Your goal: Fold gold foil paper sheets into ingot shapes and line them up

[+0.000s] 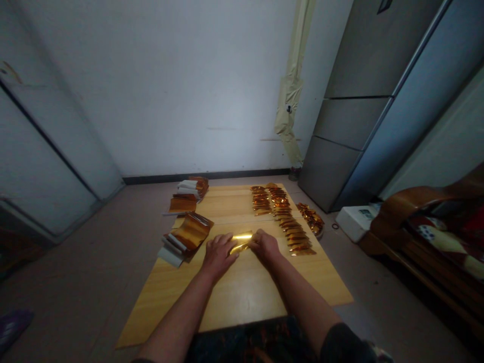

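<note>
Atop a pale wooden board [242, 287], the left hand [218, 256] and right hand [264, 247] pinch curled gold foil [241, 242] from either side.

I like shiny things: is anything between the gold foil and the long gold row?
Yes: the right hand sits between the curled shiny gold foil and the long row of folded gold strips.
</note>
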The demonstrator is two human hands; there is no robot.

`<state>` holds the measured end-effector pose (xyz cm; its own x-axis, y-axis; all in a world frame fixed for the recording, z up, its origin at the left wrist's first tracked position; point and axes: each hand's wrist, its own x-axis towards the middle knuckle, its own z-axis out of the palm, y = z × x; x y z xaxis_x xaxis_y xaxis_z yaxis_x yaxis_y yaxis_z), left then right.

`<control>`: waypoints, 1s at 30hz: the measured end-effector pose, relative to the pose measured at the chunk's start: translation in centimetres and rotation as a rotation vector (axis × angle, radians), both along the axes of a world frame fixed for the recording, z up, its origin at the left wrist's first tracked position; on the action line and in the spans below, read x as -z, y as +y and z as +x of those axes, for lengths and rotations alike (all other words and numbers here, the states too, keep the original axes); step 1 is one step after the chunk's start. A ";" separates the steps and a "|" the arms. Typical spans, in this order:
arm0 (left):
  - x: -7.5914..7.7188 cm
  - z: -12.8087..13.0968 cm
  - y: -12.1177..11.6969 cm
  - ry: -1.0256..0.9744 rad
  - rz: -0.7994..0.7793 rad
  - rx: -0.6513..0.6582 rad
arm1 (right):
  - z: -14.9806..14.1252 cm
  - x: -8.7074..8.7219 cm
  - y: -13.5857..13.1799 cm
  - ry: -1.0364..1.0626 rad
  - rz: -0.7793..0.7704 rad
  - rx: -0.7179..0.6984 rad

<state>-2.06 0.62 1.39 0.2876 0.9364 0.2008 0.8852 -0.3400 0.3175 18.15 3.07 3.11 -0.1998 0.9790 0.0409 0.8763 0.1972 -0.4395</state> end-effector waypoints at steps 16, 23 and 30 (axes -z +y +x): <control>-0.2 0.5 0.5 -0.045 0.025 0.005 | 0.8 0.0 -0.9 0.090 0.015 -0.107; -0.6 0.6 0.2 -0.050 0.006 -0.018 | 0.1 0.2 -0.1 0.091 -0.007 -0.019; -0.6 0.8 0.0 -0.035 0.032 -0.032 | -0.6 0.2 -0.1 0.121 -0.054 0.102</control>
